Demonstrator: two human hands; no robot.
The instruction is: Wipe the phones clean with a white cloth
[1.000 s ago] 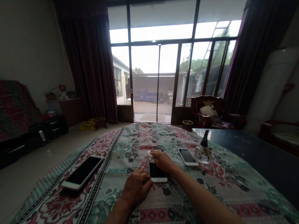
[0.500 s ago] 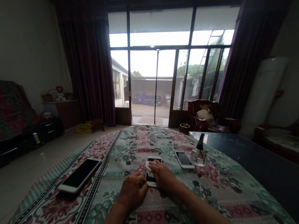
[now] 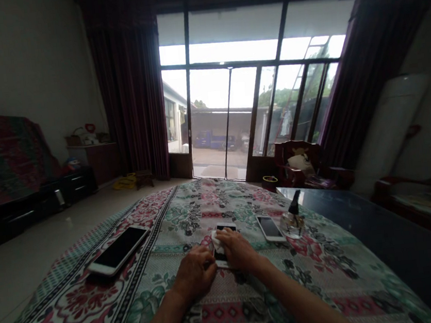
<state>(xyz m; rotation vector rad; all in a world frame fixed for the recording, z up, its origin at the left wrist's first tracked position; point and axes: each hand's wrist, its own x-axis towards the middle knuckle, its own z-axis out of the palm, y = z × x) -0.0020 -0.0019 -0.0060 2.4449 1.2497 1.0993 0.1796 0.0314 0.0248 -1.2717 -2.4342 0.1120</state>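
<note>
A white-framed smartphone (image 3: 222,263) lies face up on the flowered cloth, its dark screen partly covered by my hands. My right hand (image 3: 239,249) is closed on a crumpled white tissue (image 3: 217,242) and presses it against the screen. At the phone's lower left edge, my left hand (image 3: 195,271) is curled with its fingertips against the side, gripping it. To the right lies a second white smartphone (image 3: 271,228), beside a clear spray bottle (image 3: 293,224) with a black nozzle. A larger white device with a black screen (image 3: 120,250) rests on the left.
The patterned cloth (image 3: 220,311) covers the surface under the phones. A dark tabletop (image 3: 363,227) adjoins it on the right. Beyond stand a wooden armchair (image 3: 297,160) with a cushion, a glass door (image 3: 211,125) and a small stool (image 3: 145,178).
The view has shifted slightly, so everything sits a little farther right. My right hand and the tissue are slightly farther up the phone. My left hand stays at its edge.
</note>
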